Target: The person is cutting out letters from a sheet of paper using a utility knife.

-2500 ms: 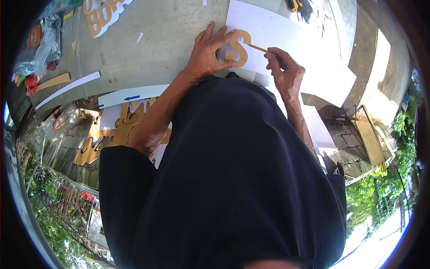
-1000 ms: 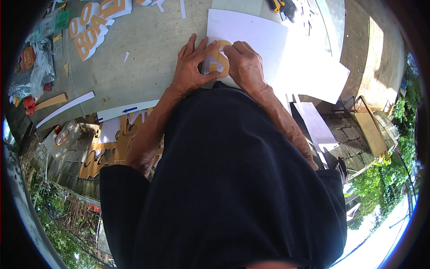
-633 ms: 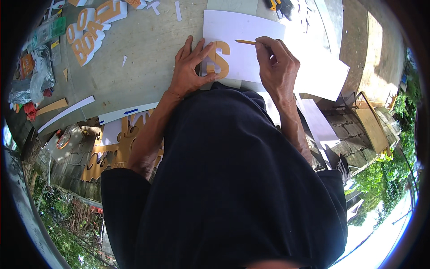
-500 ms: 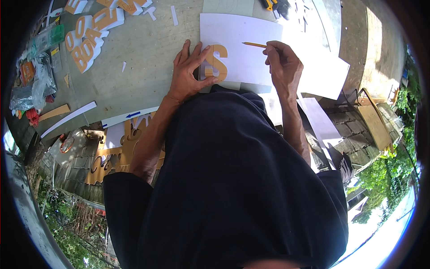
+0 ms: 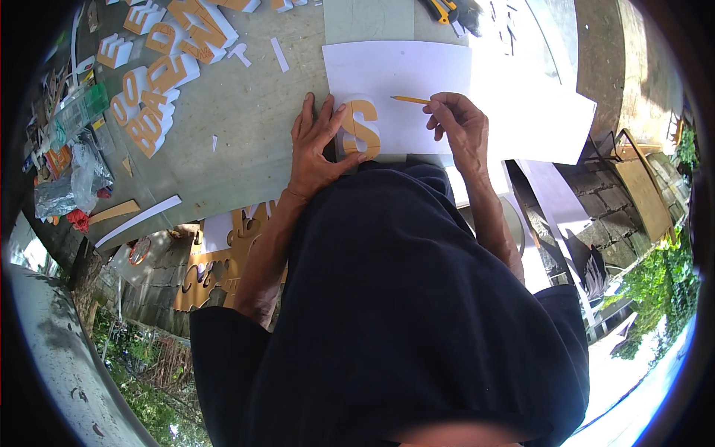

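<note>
A thick cut-out letter (image 5: 363, 135), brown on its face and white along its sides, lies on the near left part of a white sheet (image 5: 428, 63). My left hand (image 5: 316, 145) steadies it there, with the forefinger at its upper left edge and the thumb at its lower edge. The other fingers spread over the tabletop's side. To the right, my right hand (image 5: 460, 127) grips a yellow pencil (image 5: 411, 99) near its back end. The pencil points left over the sheet, its tip a short way from the letter; whether it touches the paper I cannot tell.
Several similar cut-out letters (image 5: 153, 100) cluster at the far left of the grey table (image 5: 246, 134). A yellow and black utility knife (image 5: 441, 10) lies at the back. Plastic bags (image 5: 86, 171) and a green box (image 5: 89, 104) crowd the left edge. More white sheet (image 5: 536, 123) extends right.
The whole view has shifted, so the table appears lower. My right hand has brought the pencil slightly left, nearer the letter. My left hand keeps its hold.
</note>
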Action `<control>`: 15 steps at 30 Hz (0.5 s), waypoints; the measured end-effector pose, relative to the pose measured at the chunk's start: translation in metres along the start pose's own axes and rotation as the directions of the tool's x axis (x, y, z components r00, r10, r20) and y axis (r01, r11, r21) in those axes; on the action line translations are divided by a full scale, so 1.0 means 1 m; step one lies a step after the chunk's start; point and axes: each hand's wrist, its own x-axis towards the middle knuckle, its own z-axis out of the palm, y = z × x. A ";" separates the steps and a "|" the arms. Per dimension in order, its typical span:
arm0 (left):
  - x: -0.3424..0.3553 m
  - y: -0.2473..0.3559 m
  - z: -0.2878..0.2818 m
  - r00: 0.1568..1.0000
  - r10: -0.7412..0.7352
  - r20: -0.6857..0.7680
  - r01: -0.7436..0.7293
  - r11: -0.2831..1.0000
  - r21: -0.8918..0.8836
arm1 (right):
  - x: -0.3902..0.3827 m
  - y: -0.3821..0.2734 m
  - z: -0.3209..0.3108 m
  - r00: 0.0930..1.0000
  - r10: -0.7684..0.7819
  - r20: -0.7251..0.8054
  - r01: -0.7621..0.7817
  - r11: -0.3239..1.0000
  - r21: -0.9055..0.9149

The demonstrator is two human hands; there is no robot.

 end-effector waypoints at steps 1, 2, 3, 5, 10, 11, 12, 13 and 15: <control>0.000 0.000 0.000 1.000 -0.001 0.008 0.001 1.000 0.000 | 0.002 0.001 0.000 1.000 -0.011 0.009 0.011 1.000 -0.005; 0.000 0.000 0.000 1.000 0.002 0.008 -0.002 1.000 0.008 | 0.004 0.000 0.000 1.000 -0.006 0.005 0.006 1.000 -0.001; 0.000 0.000 0.000 1.000 -0.003 0.009 0.003 1.000 0.011 | 0.007 -0.001 0.001 1.000 -0.001 0.014 0.001 1.000 -0.014; 0.001 0.001 -0.001 1.000 -0.001 0.015 0.000 1.000 0.011 | 0.012 -0.003 0.001 1.000 0.014 0.023 -0.013 1.000 -0.027; 0.000 -0.002 0.001 1.000 -0.002 0.005 0.002 1.000 0.006 | 0.018 -0.002 0.001 0.999 0.029 0.029 -0.028 0.999 -0.035; 0.000 -0.002 0.001 1.000 0.001 0.007 -0.001 1.000 0.011 | 0.019 -0.002 0.002 0.999 0.032 0.029 -0.031 0.999 -0.033; -0.001 -0.002 0.001 1.000 0.003 0.010 -0.003 1.000 0.014 | 0.019 -0.002 0.002 0.999 0.040 0.034 -0.039 0.999 -0.032; -0.001 -0.002 0.001 1.000 0.003 0.014 -0.003 1.000 0.014 | 0.018 -0.002 0.002 0.998 0.048 0.038 -0.047 0.998 -0.031; -0.002 -0.002 0.001 1.000 0.004 0.000 -0.004 1.000 0.008 | 0.019 0.000 0.003 0.998 0.038 0.054 -0.037 0.999 -0.027</control>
